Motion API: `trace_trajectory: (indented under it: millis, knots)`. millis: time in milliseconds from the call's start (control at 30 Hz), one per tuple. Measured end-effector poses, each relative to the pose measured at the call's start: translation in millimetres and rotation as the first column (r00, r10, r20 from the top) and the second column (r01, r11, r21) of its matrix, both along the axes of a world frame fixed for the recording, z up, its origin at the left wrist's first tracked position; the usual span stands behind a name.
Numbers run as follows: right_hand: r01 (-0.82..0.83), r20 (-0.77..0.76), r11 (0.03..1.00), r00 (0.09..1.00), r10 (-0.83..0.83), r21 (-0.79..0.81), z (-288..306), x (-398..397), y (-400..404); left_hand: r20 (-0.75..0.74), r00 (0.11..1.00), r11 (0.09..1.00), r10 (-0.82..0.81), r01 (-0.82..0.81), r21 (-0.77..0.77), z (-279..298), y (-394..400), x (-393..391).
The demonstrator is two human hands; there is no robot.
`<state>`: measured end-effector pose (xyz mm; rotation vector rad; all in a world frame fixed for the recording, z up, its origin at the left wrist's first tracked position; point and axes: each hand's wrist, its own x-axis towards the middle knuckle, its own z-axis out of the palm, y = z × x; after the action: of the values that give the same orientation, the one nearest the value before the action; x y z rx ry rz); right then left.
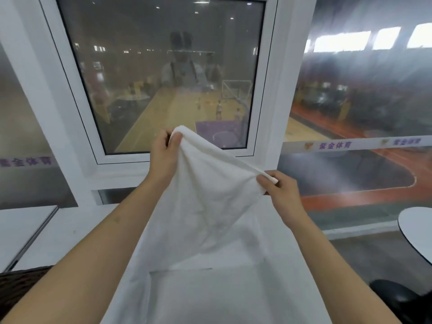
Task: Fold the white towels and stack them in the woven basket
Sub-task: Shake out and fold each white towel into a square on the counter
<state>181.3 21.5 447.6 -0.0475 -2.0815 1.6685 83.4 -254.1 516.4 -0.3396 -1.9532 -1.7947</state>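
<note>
A: Start with the biggest thing. What's in front of the person?

B: The window [163, 78], with a sports court far below. Under it runs a white desk [58, 242], and a white towel [205, 206] hangs in the air over the desk, its lower part draping down onto more white cloth there.

A: And the basket?

B: Only a dark woven corner [18, 284] shows at the lower left, near the left forearm. I can't see inside it.

A: How is the towel held?

B: The left hand [163, 155] pinches one top corner between thumb and fingers; the right hand [278, 190] pinches the other corner, lower down. So each grip is closed on the towel, and the top edge slopes.

A: What could go wrong?

B: I'd judge the uneven height is the main risk: if the corners are brought together like this, the edges won't match and the fold comes out crooked. Both pinches catch only a small bit of cloth, so a shake could pull a corner free. The hanging end may also drag the cloth underneath out of place.
</note>
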Motion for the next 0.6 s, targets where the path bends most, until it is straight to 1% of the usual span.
trace_trajectory:
  millis: [133,233,333,467,600]
  knots:
    - [0.019,-0.056,1.000,0.998,-0.019,0.004,36.6,-10.1,15.7,-0.011,1.000,0.999,-0.017,0.016,-0.050,18.8,-13.6,-5.5]
    - [0.018,-0.089,1.000,0.996,-0.016,0.021,55.3,-23.9,24.1,0.019,0.999,0.995,-0.036,0.037,-0.091,31.9,-17.8,-13.0]
    - [0.018,-0.100,0.999,0.995,-0.016,0.027,69.1,-45.3,30.4,0.068,0.997,0.995,-0.025,0.031,-0.090,32.7,-13.6,-26.6]
    - [0.021,-0.033,0.999,0.999,-0.020,0.025,70.9,-83.3,36.4,0.191,0.981,0.996,0.023,-0.006,-0.092,15.8,-4.9,-52.2]
    - [0.036,0.022,0.995,0.999,-0.038,0.091,74.7,-117.4,39.1,0.275,0.961,0.996,0.034,-0.008,-0.093,4.1,-5.7,-77.0]
